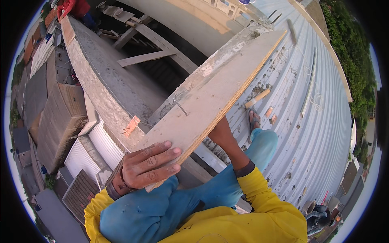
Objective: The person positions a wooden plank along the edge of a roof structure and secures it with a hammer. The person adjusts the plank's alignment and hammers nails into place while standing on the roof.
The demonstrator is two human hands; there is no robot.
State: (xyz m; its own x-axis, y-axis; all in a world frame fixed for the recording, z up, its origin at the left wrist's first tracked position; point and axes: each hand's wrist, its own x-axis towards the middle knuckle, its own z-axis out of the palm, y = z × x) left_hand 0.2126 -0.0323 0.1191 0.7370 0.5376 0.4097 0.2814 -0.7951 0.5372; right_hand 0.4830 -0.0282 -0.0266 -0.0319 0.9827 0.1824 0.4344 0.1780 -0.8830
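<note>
A long, dusty plank (227, 85) with a pale grainy edge slants across my view, a long nail (180, 107) sticking up from its face. My left hand (150, 165) grips the plank's near end, thumb hidden and fingers wrapped over the top. My right hand (219, 131) is at the plank's right edge, reaching beneath it, so its fingers are out of sight. An orange brick piece (131, 125) with thin wire around it lies on the concrete ledge (87, 65) to the left of the plank.
A dark opening crossed by timbers (158, 40) lies behind the ledge. My sandaled foot (254, 121) rests on corrugated roofing (316, 141), near a wooden-handled tool (257, 98), wires and brick bits. Another person in red (75, 10) is at upper left. Rooftops (40, 117) lie far below, left.
</note>
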